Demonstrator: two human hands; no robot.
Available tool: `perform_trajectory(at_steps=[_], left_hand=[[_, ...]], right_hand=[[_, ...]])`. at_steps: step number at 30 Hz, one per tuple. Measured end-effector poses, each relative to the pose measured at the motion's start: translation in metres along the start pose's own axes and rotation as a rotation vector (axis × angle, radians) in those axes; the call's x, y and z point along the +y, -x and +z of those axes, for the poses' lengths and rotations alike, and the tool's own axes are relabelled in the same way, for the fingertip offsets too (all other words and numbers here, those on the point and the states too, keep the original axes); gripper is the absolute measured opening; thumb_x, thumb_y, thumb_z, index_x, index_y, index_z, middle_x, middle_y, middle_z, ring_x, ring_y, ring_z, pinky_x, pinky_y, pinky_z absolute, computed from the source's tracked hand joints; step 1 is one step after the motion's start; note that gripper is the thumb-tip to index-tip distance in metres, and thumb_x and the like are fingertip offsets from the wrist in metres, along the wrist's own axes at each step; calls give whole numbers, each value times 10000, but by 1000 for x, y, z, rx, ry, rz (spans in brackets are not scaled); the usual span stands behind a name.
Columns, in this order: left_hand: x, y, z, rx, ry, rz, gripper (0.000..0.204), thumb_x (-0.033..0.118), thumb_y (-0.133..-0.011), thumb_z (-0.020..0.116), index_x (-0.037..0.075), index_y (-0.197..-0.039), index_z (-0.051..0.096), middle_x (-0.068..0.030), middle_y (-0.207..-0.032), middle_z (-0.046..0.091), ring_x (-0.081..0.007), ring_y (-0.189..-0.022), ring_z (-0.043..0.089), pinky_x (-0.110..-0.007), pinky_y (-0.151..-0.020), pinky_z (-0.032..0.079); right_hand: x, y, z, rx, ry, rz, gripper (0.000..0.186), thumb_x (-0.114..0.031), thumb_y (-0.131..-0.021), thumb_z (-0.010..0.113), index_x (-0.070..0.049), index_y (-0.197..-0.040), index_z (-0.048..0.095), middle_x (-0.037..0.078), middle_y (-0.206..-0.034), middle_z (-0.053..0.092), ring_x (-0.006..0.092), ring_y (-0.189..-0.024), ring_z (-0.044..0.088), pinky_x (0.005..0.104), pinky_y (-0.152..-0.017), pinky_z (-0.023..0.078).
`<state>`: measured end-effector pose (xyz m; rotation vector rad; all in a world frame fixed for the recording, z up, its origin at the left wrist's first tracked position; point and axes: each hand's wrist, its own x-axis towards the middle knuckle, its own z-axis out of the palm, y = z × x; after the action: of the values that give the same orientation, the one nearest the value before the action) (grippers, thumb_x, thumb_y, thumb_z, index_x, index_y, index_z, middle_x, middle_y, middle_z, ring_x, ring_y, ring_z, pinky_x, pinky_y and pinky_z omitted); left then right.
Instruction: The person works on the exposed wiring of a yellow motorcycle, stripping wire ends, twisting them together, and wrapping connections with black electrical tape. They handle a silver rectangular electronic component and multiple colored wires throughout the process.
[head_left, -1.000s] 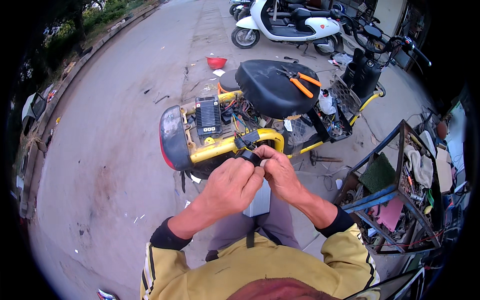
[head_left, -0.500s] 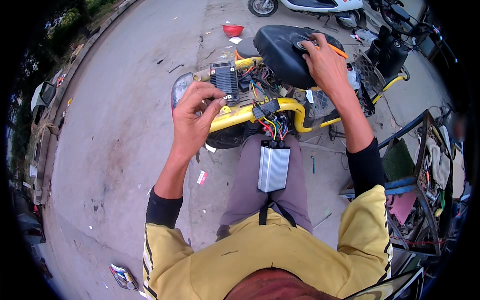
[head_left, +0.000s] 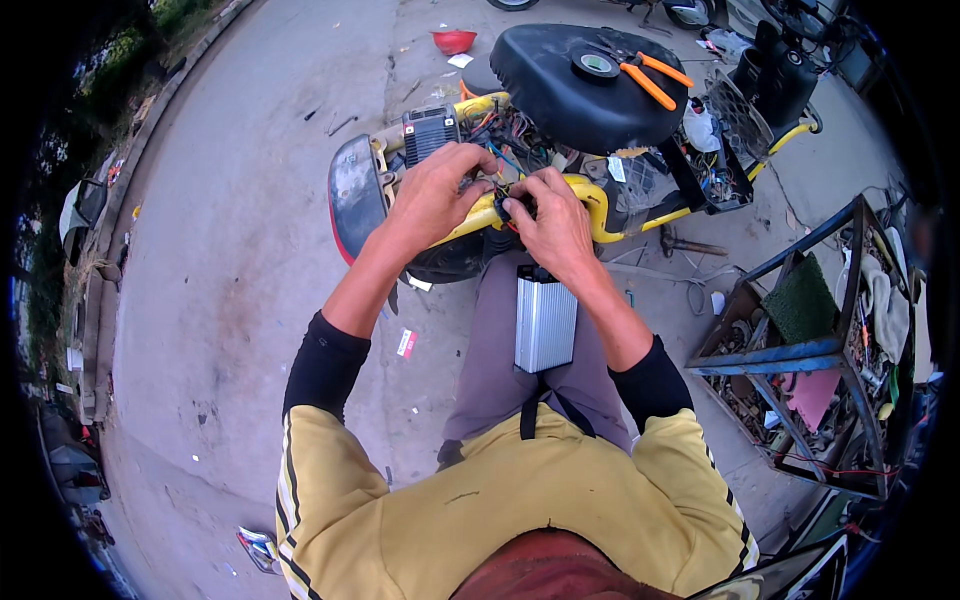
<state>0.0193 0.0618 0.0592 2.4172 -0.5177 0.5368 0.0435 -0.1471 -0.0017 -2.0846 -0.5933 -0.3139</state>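
My left hand [head_left: 438, 195] and my right hand [head_left: 540, 212] meet over wiring at the yellow scooter frame [head_left: 598, 210], fingers curled. My right thumb and fingers grip a small dark bundle of wires; what my left fingers hold is hidden. A silver finned controller box [head_left: 545, 322] lies on my thighs just below. Beyond my hands, a black finned unit [head_left: 428, 130] sits among exposed cables [head_left: 492, 135]. A tape roll [head_left: 597, 65] and orange-handled pliers [head_left: 648, 88] rest on the black seat [head_left: 560, 110]. The scooter's tail piece [head_left: 352, 185] is left of my hands.
A rusty metal rack of scrap and rags [head_left: 805, 360] stands at the right. A hammer [head_left: 690, 243] lies on the concrete under the scooter. Behind are a red helmet-like bowl [head_left: 455, 42], another scooter [head_left: 690, 14] and, at the left, a curb [head_left: 130, 170].
Half a second ago my right hand was on the seat at the tape roll; it has come down to the wiring, leaving the roll there. My left hand has moved rightward to meet it.
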Motion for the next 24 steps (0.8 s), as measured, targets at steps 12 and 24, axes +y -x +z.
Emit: perform_trajectory(at_steps=[12, 24], left_hand=[[-4, -16, 16, -123, -177, 210, 225, 24, -904, 777, 76, -1099, 678, -100, -1013, 712, -353, -976, 714, -459, -832, 561], [14, -46, 12, -307, -116, -13, 331, 43, -925, 779, 43, -1210, 609, -151, -1012, 735, -361, -973, 744, -457, -851, 570]], right_hand=[[8, -5, 10, 71, -43, 14, 133, -97, -934, 767, -23, -1011, 689, 138, -1095, 646, 395, -1014, 684, 516, -860, 540], [8, -6, 5, 17, -34, 49, 183, -107, -955, 730, -9, -1080, 638, 199, -1072, 716, 439, -970, 708, 539, -836, 542]])
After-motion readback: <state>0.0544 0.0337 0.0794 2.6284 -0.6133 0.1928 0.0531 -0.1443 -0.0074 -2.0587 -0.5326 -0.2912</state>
